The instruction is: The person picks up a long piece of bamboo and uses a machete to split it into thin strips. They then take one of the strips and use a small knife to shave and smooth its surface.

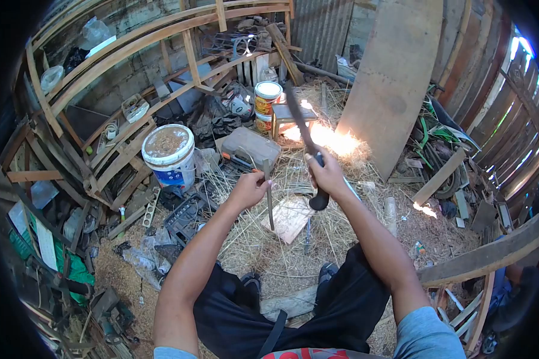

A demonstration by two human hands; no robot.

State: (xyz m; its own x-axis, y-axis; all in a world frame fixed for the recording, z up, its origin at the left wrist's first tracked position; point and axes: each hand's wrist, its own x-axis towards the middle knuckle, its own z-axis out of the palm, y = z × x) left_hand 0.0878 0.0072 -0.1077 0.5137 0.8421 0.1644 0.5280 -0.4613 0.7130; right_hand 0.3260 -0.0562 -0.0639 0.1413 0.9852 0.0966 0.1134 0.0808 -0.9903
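Note:
In the head view, my left hand is closed round a thin, slightly curved strip that points down over the straw. My right hand grips a long dark blade near its base. The blade's black handle hangs below that hand, and its tip points up and away. Blade and strip are apart. Under both hands a flat wooden board lies on the straw-covered ground, with a thin tool at its right edge.
A white bucket and a grey case stand at the left. Beyond are paint cans and a small stool. A large panel leans at the back right. A curved plank crosses the lower right.

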